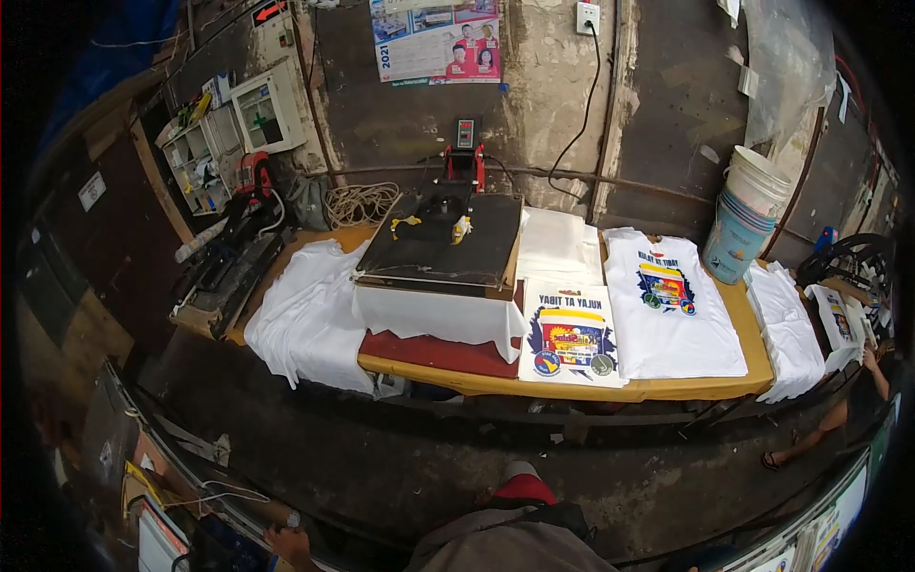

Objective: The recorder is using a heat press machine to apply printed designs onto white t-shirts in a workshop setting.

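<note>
My left hand [288, 545] shows at the lower left, fingers curled at a small pale object that I cannot make out. My right hand is out of view. Across from me, a heat press [434, 255] with two small yellow items on top rests over hanging white fabric [437, 322]. Bunched white shirts [305, 315] lie to its left. A printed sheet [569, 336] and blank white sheets [553, 238] lie to its right, beside a printed white T-shirt [674, 334] and folded white shirts [783, 343].
A yellow-topped table [443, 383] runs along the wall. Stacked buckets [739, 238] stand at its right, another machine [214, 276] at its left, near coiled rope [357, 205]. A co-worker's hand [870, 357] and leg [820, 429] show at far right. Cluttered edges [152, 496] flank me below.
</note>
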The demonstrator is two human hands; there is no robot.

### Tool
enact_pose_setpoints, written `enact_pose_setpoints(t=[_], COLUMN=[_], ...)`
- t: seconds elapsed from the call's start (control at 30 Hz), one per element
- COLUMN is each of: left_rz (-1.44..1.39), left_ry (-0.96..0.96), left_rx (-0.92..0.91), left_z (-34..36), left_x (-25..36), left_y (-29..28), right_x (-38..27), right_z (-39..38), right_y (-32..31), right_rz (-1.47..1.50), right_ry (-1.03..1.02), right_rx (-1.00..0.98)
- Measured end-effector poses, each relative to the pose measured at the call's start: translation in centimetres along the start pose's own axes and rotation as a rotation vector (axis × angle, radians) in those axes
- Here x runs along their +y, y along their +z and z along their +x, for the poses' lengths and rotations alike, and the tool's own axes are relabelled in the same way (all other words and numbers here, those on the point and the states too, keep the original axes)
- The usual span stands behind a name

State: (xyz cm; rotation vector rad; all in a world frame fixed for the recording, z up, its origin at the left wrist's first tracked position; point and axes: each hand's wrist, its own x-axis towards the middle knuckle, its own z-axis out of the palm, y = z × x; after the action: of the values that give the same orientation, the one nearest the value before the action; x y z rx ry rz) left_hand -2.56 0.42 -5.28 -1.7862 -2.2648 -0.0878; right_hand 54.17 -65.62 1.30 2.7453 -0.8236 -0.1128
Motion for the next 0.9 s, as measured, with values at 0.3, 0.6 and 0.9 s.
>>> enact_pose_setpoints(t=[0.3, 0.6, 0.9], left_rz=[-0.093, -0.023, 0.007], left_ry=[-0.003, 0.019, 0.019], left_rx=[0.066, 0.074, -0.139], left_z=[-0.5, 0.1, 0.2], left_x=[1.2, 0.5, 0.0], left_y=[-2.3, -0.9, -0.7], right_x=[1.5, 2.6, 3.4], right_z=[0.1, -0.3, -0.6], right_y=[1.5, 3.1, 4.5], right_rz=[-0.056, -0.105, -0.152], right_ry=[-0.022, -0.046, -0.067], right_rx=[-0.012, -0.03, -0.051])
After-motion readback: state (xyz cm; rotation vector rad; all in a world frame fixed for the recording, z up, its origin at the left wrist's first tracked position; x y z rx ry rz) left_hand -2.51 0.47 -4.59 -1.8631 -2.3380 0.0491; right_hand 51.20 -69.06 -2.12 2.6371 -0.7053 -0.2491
